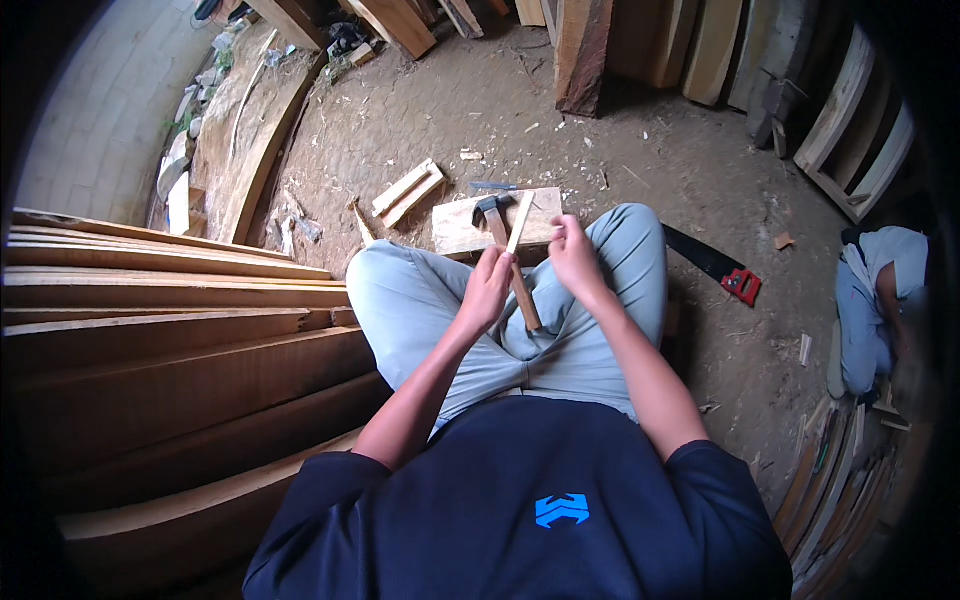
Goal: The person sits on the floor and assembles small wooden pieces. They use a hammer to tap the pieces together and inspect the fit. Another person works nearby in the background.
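My left hand (487,290) is closed round the lower end of a thin pale wooden strip (521,218), which points up and away from me. Close beside it on the right, my right hand (575,262) is raised with its fingers curled together; anything between them is too small to make out. Under the strip lies a claw hammer (523,302), its dark head resting on a flat wooden board (450,232) and its wooden handle reaching back over my lap. A thin bluish tool (492,186) lies at the board's far edge.
A small wooden frame piece (408,193) lies left of the board. A handsaw (740,284) with a red handle is by my right knee. Stacked planks (170,340) crowd my left side; upright timbers (583,60) stand ahead. Another person (880,300) crouches at far right.
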